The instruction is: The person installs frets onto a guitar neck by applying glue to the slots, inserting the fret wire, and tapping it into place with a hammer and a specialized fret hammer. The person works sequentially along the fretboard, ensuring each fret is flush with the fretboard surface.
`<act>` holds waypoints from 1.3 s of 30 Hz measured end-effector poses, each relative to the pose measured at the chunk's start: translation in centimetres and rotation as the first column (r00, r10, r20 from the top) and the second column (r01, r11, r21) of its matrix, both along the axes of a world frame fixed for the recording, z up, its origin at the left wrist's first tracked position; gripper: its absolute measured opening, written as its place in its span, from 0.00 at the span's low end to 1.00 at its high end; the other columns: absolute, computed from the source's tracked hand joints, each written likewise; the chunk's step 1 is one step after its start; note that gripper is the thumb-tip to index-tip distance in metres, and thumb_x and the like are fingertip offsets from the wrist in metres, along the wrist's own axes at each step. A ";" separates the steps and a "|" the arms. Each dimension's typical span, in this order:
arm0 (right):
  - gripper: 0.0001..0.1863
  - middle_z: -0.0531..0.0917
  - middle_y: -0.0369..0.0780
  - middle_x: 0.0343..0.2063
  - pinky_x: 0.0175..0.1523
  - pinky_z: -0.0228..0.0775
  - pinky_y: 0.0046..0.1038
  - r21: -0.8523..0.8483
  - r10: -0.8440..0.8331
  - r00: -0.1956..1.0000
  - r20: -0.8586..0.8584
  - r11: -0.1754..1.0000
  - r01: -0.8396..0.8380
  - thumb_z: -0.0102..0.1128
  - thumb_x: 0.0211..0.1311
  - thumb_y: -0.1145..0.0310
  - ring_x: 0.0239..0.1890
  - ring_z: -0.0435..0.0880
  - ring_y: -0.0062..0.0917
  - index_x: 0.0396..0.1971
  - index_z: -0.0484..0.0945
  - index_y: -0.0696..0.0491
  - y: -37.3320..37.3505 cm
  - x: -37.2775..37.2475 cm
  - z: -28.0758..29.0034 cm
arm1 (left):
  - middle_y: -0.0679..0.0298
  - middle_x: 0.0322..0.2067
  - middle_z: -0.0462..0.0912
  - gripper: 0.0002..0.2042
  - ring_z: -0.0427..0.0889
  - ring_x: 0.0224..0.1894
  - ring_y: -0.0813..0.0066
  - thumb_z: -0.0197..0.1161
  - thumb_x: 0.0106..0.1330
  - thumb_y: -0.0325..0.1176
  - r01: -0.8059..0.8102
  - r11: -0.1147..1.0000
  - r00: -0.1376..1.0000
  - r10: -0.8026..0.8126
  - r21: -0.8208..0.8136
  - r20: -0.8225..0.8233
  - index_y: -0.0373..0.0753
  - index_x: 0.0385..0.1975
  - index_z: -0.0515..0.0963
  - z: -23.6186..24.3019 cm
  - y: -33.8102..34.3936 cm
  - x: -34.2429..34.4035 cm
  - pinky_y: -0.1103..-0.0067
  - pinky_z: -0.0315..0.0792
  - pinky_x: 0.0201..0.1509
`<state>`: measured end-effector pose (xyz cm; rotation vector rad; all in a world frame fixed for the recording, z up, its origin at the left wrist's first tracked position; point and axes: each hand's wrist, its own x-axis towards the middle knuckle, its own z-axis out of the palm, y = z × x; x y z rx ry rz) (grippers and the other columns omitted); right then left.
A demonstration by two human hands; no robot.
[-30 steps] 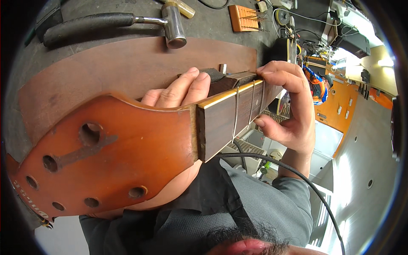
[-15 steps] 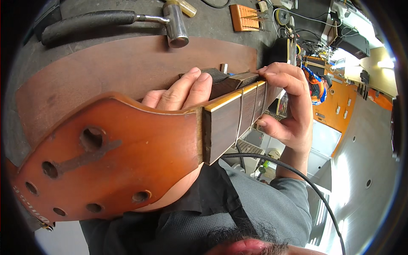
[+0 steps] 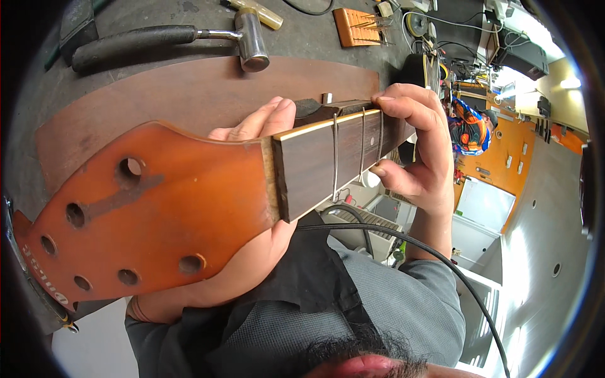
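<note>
- Shifted left and up in view since the earlier frame: guitar neck, partly over the brown mat; probably stiff, headstock-heavy, slick-finished.
- My left hand cups it behind, where headstock meets neck (likely the best hold).
- My right hand is half open, spanning the fretboard; pinch strength I can't tell.
- Frets: likely easily bent.

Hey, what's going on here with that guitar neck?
A person is holding a guitar neck with bare hands. The left hand is behind it near the headstock; the right thumb and fingers are at opposite edges of the fretboard. Metal frets lie across it, and no strings or tuners show. A hammer lies on the workbench beyond.
</note>
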<state>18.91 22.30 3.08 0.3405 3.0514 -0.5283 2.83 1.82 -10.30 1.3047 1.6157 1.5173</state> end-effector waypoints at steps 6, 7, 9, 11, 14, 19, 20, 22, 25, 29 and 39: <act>0.35 0.81 0.48 0.55 0.59 0.78 0.37 0.036 -0.011 1.000 -0.007 0.999 0.011 0.82 0.53 0.62 0.57 0.83 0.41 0.61 0.81 0.58 -0.7 -0.4 0.3 | 0.48 0.72 0.75 0.34 0.76 0.68 0.47 0.70 0.62 0.19 0.002 1.000 1.000 -0.002 0.016 -0.004 0.28 0.72 0.70 -0.1 -0.3 0.0 0.61 0.69 0.72; 0.35 0.81 0.48 0.54 0.59 0.78 0.37 0.032 -0.011 1.000 -0.013 0.999 0.012 0.81 0.53 0.61 0.57 0.83 0.41 0.61 0.81 0.58 -0.8 -0.4 0.2 | 0.47 0.72 0.75 0.34 0.76 0.69 0.47 0.70 0.63 0.19 -0.003 1.000 1.000 0.003 0.022 0.007 0.27 0.72 0.70 -0.1 -0.3 0.2 0.61 0.70 0.73; 0.35 0.81 0.48 0.53 0.59 0.79 0.37 0.025 -0.014 1.000 -0.026 1.000 0.015 0.81 0.53 0.61 0.56 0.83 0.41 0.60 0.81 0.58 -0.6 -0.3 0.1 | 0.48 0.71 0.76 0.32 0.78 0.70 0.49 0.71 0.66 0.21 -0.039 0.999 0.999 0.039 0.011 -0.010 0.29 0.71 0.71 -0.2 -0.3 0.6 0.63 0.71 0.72; 0.34 0.81 0.48 0.53 0.58 0.79 0.37 0.015 -0.001 0.999 -0.037 1.000 0.002 0.80 0.53 0.60 0.55 0.83 0.41 0.60 0.81 0.57 -0.3 -0.2 0.1 | 0.49 0.70 0.78 0.30 0.79 0.70 0.51 0.71 0.69 0.23 -0.079 0.997 0.997 0.079 0.001 0.016 0.30 0.71 0.72 0.2 -0.2 1.1 0.65 0.72 0.72; 0.33 0.80 0.47 0.54 0.59 0.79 0.38 -0.039 -0.024 0.996 -0.089 0.999 0.021 0.78 0.54 0.60 0.55 0.83 0.42 0.60 0.81 0.56 -0.3 0.1 -0.5 | 0.48 0.65 0.81 0.27 0.82 0.64 0.47 0.73 0.67 0.23 -0.114 0.993 0.993 0.114 0.021 0.000 0.30 0.67 0.76 0.3 -0.1 1.9 0.65 0.74 0.69; 0.32 0.80 0.42 0.53 0.60 0.72 0.40 -0.057 -0.056 0.980 -0.193 0.997 0.045 0.75 0.55 0.57 0.52 0.82 0.40 0.61 0.80 0.47 0.0 1.0 -1.7 | 0.53 0.41 0.91 0.15 0.90 0.40 0.48 0.74 0.63 0.22 -0.425 0.903 0.866 0.426 0.062 -0.261 0.31 0.50 0.85 0.7 -2.2 3.5 0.66 0.82 0.49; 0.31 0.81 0.42 0.52 0.59 0.72 0.40 -0.061 -0.059 0.975 -0.214 0.997 0.047 0.75 0.55 0.57 0.52 0.82 0.39 0.60 0.80 0.47 0.0 1.2 -2.0 | 0.55 0.38 0.90 0.12 0.89 0.36 0.51 0.74 0.62 0.22 -0.430 0.895 0.827 0.444 0.121 -0.346 0.33 0.46 0.85 0.3 -3.1 3.9 0.66 0.81 0.45; 0.30 0.81 0.41 0.49 0.58 0.71 0.40 -0.066 -0.052 0.967 -0.250 0.997 0.036 0.74 0.56 0.57 0.52 0.82 0.38 0.60 0.80 0.47 0.1 1.4 -2.0 | 0.58 0.32 0.87 0.09 0.85 0.31 0.59 0.72 0.55 0.20 -0.294 0.914 0.801 0.396 0.281 -0.449 0.37 0.35 0.83 0.4 -3.2 4.4 0.69 0.78 0.37; 0.28 0.81 0.39 0.46 0.57 0.70 0.39 -0.058 -0.046 0.955 -0.293 0.998 0.030 0.73 0.56 0.58 0.52 0.82 0.37 0.58 0.80 0.47 -0.2 1.5 -1.9 | 0.56 0.39 0.87 0.19 0.85 0.35 0.57 0.71 0.48 0.20 0.123 0.983 0.770 -0.007 0.138 -0.638 0.35 0.44 0.85 2.4 -0.9 7.7 0.67 0.80 0.39; 0.28 0.81 0.41 0.48 0.58 0.69 0.38 -0.032 -0.014 0.931 -0.366 0.999 0.002 0.70 0.58 0.59 0.50 0.81 0.39 0.58 0.78 0.50 -0.3 2.0 -2.2 | 0.47 0.57 0.81 0.22 0.81 0.60 0.47 0.63 0.64 0.21 0.133 0.991 0.851 -0.098 0.032 -0.515 0.31 0.60 0.79 1.9 6.9 12.2 0.58 0.75 0.63; 0.26 0.83 0.39 0.42 0.52 0.71 0.40 0.056 0.058 0.878 -0.476 0.998 -0.035 0.71 0.62 0.52 0.48 0.84 0.37 0.56 0.79 0.49 0.2 2.5 -3.8 | 0.46 0.56 0.81 0.17 0.80 0.61 0.47 0.59 0.71 0.22 -0.078 0.977 0.838 0.174 0.201 -0.517 0.29 0.58 0.78 2.8 12.6 14.7 0.61 0.74 0.66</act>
